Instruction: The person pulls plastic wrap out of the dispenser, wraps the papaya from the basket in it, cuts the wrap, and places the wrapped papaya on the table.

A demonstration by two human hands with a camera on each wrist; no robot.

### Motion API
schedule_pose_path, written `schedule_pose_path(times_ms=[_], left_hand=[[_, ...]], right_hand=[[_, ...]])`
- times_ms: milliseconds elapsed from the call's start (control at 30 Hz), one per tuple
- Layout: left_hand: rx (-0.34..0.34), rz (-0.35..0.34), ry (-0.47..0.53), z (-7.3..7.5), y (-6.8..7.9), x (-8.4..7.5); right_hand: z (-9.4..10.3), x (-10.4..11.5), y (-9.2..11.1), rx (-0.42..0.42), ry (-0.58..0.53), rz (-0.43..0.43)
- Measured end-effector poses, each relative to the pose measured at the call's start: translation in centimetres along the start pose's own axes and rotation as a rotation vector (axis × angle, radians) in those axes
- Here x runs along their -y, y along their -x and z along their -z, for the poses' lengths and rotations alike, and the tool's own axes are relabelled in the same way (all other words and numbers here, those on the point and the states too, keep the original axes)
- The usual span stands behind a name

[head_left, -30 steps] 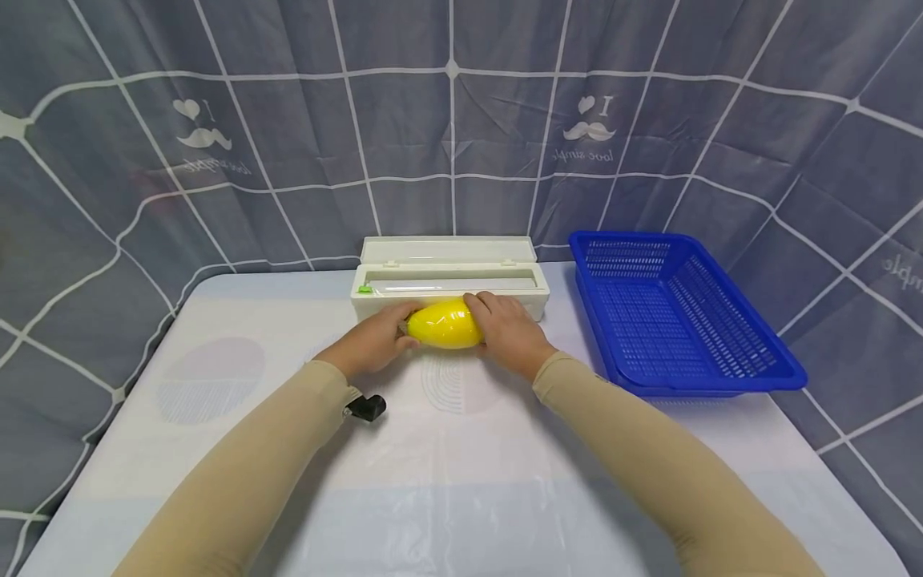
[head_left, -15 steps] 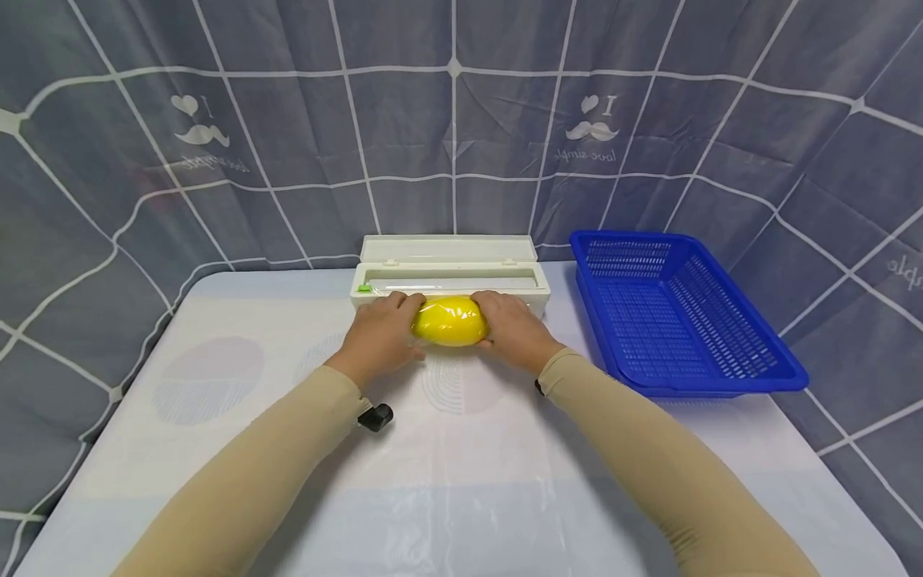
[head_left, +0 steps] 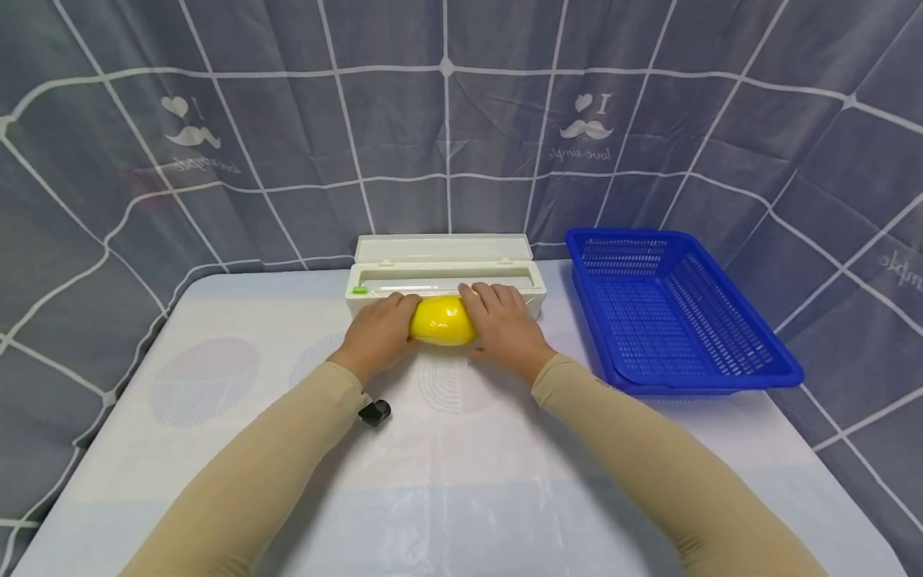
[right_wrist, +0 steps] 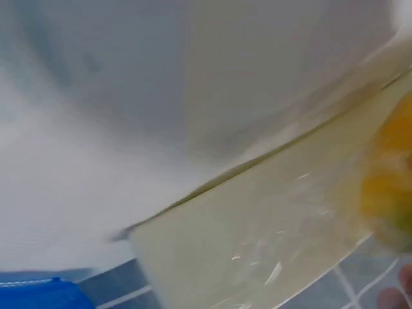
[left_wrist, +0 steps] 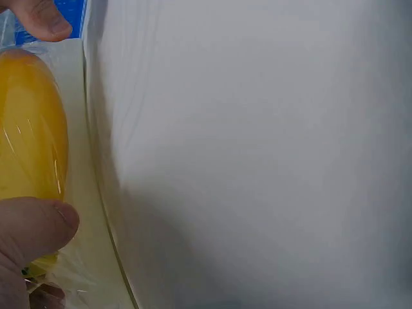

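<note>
A smooth yellow oval fruit [head_left: 442, 320], wrapped in clear plastic film, is held just before a white cling film dispenser [head_left: 537, 300]. My left hand [head_left: 378, 335] grips the fruit's left end; the left wrist view shows the thumb [left_wrist: 45, 222] across it. Some green shows beneath that thumb. Over the right end lie the fingers of my right hand [head_left: 505, 330], its thumb [left_wrist: 48, 22] standing off the fruit. Film spreads out from the fruit in the right wrist view, in front of the dispenser's pale side [right_wrist: 212, 251]. The right palm side is hidden.
The dispenser's lid [head_left: 443, 248] stands open behind it, and a green slider [head_left: 360, 289] sits at its left end. To the right is a blue perforated basket [head_left: 609, 344]. A grey checked curtain [head_left: 404, 120] hangs behind the table [head_left: 433, 513].
The fruit has been turned between the hands, and its stem end has gone behind the left hand. The right fingers have spread and the right thumb has come away from the fruit.
</note>
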State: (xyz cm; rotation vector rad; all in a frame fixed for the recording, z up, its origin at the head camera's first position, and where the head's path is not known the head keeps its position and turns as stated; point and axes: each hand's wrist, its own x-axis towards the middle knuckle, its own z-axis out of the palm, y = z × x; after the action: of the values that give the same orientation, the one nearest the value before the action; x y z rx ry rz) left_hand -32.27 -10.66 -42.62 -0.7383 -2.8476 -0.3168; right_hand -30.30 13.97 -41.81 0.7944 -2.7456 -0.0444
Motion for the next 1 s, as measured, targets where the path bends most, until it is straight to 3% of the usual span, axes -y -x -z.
schedule_pose_path(times_ms=[100, 333, 667, 800, 1000], left_hand=[[0.017, 0.006, 0.003, 0.1, 0.0, 0.0], [0.059, 0.03, 0.064, 0.6, -0.3, 0.3], [0.102, -0.025, 0.047, 1.3, -0.5, 0.2], [0.131, -0.008, 0.047, 1.5, -0.6, 0.0], [0.159, -0.001, 0.045, 1.6, -0.7, -0.2]], right_hand=[[-0.4, 0.2, -0.2, -0.041, -0.02, 0.037], [-0.7, -0.6, -0.5, -0.043, -0.193, 0.031], [-0.5, -1.1, -0.7, 0.038, -0.311, -0.006], [-0.7, -0.8, -0.8, 0.065, -0.303, -0.044], [-1.3, -0.5, -0.8, -0.004, -0.175, -0.043]])
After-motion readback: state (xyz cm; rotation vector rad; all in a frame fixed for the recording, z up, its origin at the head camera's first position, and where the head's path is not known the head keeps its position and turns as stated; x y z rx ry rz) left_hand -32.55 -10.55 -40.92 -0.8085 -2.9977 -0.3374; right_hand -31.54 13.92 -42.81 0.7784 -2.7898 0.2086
